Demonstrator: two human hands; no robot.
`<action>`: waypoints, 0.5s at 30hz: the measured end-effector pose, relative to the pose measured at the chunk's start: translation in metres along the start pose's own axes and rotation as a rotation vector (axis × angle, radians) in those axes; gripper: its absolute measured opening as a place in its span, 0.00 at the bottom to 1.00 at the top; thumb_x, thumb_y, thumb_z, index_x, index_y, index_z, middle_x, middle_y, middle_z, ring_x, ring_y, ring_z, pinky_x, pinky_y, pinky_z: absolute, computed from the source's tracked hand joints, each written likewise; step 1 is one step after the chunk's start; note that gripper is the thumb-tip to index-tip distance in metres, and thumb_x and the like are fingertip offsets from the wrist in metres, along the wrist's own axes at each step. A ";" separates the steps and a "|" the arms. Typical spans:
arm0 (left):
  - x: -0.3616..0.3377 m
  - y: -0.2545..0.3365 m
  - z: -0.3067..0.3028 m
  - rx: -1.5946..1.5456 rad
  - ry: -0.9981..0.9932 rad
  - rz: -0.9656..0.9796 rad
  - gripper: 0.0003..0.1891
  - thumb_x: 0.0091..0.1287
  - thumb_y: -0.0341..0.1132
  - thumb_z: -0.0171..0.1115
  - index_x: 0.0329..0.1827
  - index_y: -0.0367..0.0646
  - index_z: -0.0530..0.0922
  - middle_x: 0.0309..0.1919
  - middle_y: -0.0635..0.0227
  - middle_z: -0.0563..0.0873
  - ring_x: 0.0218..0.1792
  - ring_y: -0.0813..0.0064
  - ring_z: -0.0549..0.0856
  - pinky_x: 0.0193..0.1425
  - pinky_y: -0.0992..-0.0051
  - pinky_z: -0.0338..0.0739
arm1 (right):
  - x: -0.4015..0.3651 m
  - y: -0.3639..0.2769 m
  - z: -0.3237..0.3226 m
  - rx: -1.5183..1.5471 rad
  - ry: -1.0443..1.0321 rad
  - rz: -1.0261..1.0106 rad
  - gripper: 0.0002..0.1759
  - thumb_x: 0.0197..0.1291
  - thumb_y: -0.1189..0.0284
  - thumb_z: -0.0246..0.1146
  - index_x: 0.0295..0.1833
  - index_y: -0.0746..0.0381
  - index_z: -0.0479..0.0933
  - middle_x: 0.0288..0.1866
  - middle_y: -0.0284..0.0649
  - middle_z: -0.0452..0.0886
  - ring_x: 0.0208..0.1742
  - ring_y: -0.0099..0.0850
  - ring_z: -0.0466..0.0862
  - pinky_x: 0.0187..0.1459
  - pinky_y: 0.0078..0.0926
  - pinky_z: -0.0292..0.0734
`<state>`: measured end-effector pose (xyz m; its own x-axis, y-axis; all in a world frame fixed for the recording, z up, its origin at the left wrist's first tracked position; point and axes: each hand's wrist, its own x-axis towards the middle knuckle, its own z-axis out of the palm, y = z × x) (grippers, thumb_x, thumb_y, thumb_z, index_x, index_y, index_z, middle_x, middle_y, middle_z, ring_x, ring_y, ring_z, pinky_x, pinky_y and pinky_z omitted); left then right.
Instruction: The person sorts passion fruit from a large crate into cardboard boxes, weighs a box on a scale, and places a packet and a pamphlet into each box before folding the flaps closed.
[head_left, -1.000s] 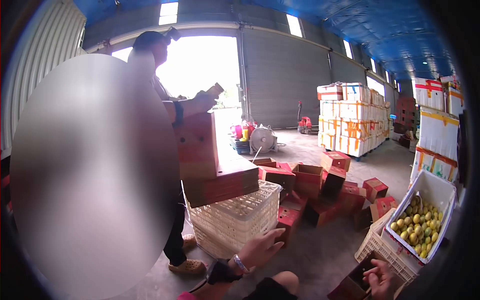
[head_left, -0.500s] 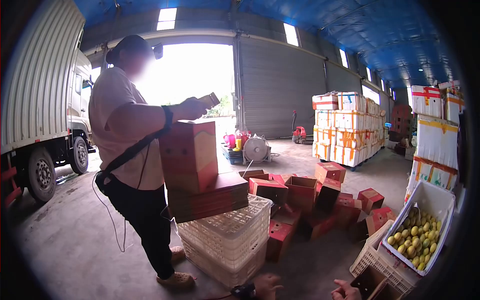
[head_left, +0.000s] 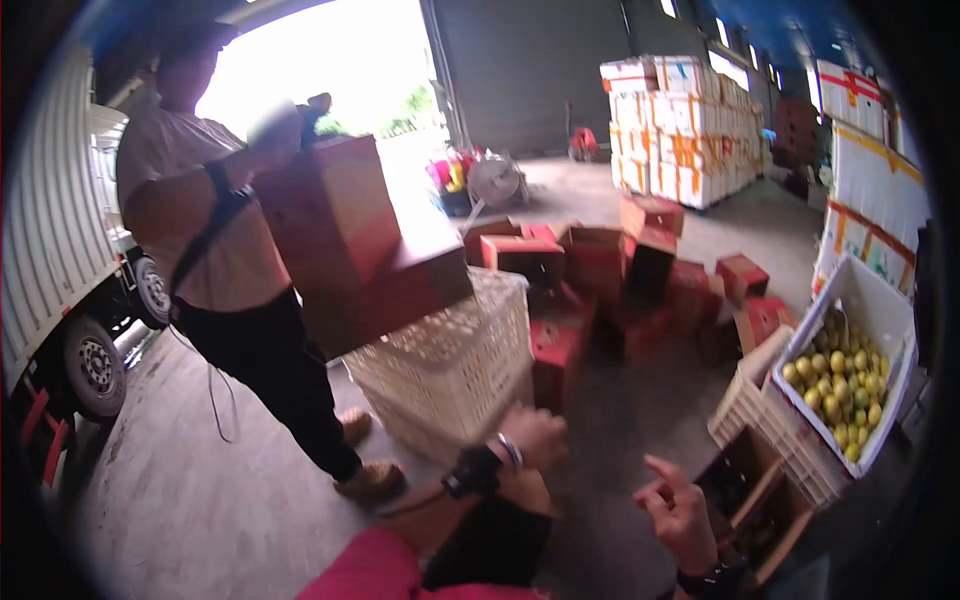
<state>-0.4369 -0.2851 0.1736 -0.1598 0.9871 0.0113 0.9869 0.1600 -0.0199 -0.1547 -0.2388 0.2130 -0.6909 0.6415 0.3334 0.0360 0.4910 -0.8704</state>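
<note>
My left hand (head_left: 536,436), with a bracelet and a dark band at the wrist, is held above my knee. Its fingers are loosely bent and slightly blurred; I see nothing in them. To the right, my right hand (head_left: 678,506) is raised with the index finger stretched out and the others loosely curled, holding nothing. Just beside it stands an open cardboard box (head_left: 775,540), its inside dark. Beyond my left hand are stacked cream plastic crates (head_left: 450,370), bearing a pile of flat cardboard (head_left: 390,310) and a red-and-tan carton (head_left: 335,205).
A person (head_left: 215,190) stands at the left behind the carton. Several red cartons (head_left: 595,255) lie in a heap ahead. At right, a white foam box (head_left: 790,385) of yellow-green fruit (head_left: 840,375) rests on a crate (head_left: 735,415). A truck (head_left: 55,230) is at far left.
My view has tipped downward, so my forearms and knee show more. Both hands appear higher in view. The other person's arms have shifted over the carton.
</note>
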 end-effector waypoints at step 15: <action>-0.023 0.023 -0.060 0.076 0.241 0.074 0.19 0.60 0.50 0.61 0.50 0.51 0.78 0.44 0.68 0.84 0.54 0.67 0.80 0.62 0.62 0.64 | -0.001 -0.077 0.099 -0.372 -0.283 -0.781 0.31 0.50 0.76 0.60 0.65 0.57 0.69 0.29 0.36 0.76 0.29 0.32 0.78 0.32 0.29 0.72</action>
<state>-0.4089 -0.3041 0.2325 -0.0685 0.9671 0.2450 0.9898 0.0966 -0.1049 -0.2278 -0.3356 0.2440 -0.7662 -0.0985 0.6350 -0.3203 0.9152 -0.2446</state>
